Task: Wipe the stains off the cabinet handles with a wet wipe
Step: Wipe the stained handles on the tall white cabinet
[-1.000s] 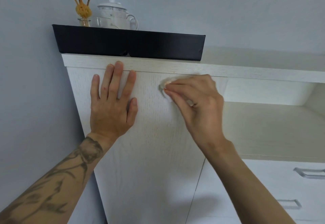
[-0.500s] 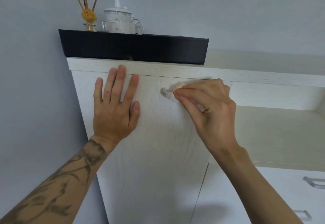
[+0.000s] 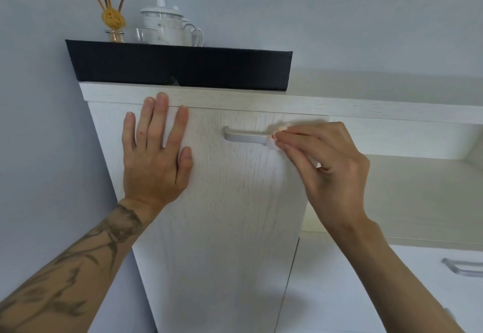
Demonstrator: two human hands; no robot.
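Note:
A silver bar handle runs across the top of a white wood-grain cabinet door. My right hand pinches a small white wet wipe, tinged pink, against the handle's right end. The left and middle of the handle are uncovered. My left hand lies flat, fingers spread, on the door to the left of the handle and holds nothing.
A black tray sits on the cabinet top with a white teapot and a reed diffuser. An open shelf lies to the right. Below it are drawers with silver handles. A grey wall stands at the left.
My right hand has slid the wipe rightward along the handle, from its left end to its right end, uncovering the bar. My left hand has stayed flat on the door.

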